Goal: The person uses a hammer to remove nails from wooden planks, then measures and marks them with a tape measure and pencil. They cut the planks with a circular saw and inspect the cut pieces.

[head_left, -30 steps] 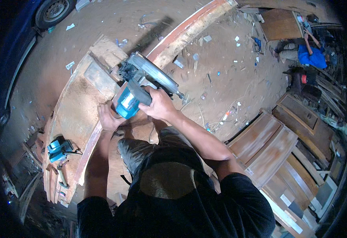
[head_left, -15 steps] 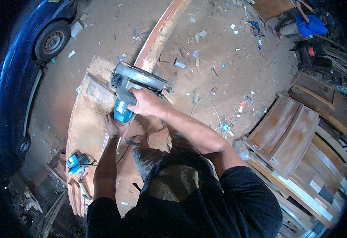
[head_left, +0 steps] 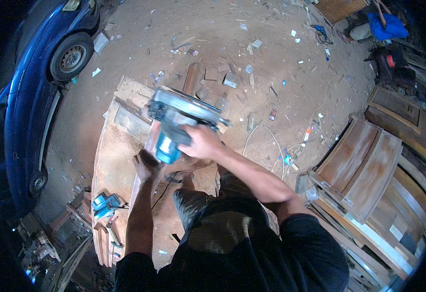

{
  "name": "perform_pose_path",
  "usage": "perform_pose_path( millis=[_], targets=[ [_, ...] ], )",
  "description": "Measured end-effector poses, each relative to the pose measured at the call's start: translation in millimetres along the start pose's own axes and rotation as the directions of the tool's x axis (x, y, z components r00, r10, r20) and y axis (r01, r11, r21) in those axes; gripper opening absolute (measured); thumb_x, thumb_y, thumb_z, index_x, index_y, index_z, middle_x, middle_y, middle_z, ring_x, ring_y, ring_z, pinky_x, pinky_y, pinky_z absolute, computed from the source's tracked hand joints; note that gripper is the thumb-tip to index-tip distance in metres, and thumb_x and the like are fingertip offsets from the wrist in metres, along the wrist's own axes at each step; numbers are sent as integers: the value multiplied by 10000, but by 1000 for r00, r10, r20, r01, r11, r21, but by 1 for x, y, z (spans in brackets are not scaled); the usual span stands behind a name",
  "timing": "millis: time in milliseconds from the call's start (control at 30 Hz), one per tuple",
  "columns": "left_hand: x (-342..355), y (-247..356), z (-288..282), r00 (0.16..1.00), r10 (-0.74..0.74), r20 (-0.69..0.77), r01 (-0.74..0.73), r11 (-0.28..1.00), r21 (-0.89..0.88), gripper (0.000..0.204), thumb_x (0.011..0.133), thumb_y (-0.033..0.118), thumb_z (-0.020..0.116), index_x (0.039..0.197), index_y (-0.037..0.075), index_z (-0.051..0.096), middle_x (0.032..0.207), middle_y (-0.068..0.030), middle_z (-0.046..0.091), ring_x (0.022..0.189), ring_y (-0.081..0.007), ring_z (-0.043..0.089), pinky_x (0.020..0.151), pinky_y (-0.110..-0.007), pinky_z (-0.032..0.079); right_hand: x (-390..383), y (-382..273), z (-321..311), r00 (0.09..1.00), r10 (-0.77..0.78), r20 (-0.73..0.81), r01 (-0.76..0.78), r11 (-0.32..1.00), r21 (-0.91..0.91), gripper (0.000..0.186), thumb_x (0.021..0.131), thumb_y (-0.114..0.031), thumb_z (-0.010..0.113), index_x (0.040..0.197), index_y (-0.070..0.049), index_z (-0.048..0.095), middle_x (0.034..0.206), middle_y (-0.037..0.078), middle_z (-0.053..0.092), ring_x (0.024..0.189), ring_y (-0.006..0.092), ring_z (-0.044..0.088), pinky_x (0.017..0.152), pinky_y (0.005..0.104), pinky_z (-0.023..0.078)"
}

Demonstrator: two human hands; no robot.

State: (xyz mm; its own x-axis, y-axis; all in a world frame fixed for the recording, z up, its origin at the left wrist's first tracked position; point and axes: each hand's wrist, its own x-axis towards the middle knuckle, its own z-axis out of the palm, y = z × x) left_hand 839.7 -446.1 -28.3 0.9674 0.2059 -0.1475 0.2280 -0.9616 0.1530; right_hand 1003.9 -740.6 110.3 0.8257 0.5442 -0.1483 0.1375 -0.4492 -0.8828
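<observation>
Fingers of the right hand (head_left: 202, 142) wrap the grey-handled teal circular saw (head_left: 172, 124) at ten o'clock from centre; the left hand (head_left: 148, 168) sits curled at the saw's seven o'clock, its grip unclear. Should the right hold slip, the saw could drop onto it.

Provide for two operator hands, the left hand (head_left: 147, 167) between 8 and 9 o'clock and the right hand (head_left: 201, 141) at the dial centre, and three power tools: one circular saw (head_left: 172, 127) at 10 o'clock, one teal power tool (head_left: 106, 205) at 8 o'clock, one blue power tool (head_left: 321, 32) between 1 and 2 o'clock. The perimeter holds one car (head_left: 21, 126) at 9 o'clock, showing two wheels (head_left: 72, 57), and one co-worker (head_left: 388, 26) at 2 o'clock.
</observation>
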Motion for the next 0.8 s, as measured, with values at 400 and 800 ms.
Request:
perform_pose_path(
  millis=[400,800],
  targets=[
    [54,-34,-39,973,-191,-130,148,948,-282,882,878,489,739,1493,-28,374,1402,-307,447,1306,-464,428,1096,-554,350,-77,152,-55,789,614,-11,-577,747,332,620,924,-271,681,1436,33,512,1192,300,683,1071,392,711,931,410,538],
    [109,-26,6,971,-166,-170,121,962,-246,714,1019,482,409,1411,-113,450,1433,-301,437,1346,-432,433,1147,-510,324,55,572,71,713,639,-288,-688,718,-109,492,971,-307,613,1408,-83,583,1013,304,701,984,447,701,850,486,564]
  ],
)
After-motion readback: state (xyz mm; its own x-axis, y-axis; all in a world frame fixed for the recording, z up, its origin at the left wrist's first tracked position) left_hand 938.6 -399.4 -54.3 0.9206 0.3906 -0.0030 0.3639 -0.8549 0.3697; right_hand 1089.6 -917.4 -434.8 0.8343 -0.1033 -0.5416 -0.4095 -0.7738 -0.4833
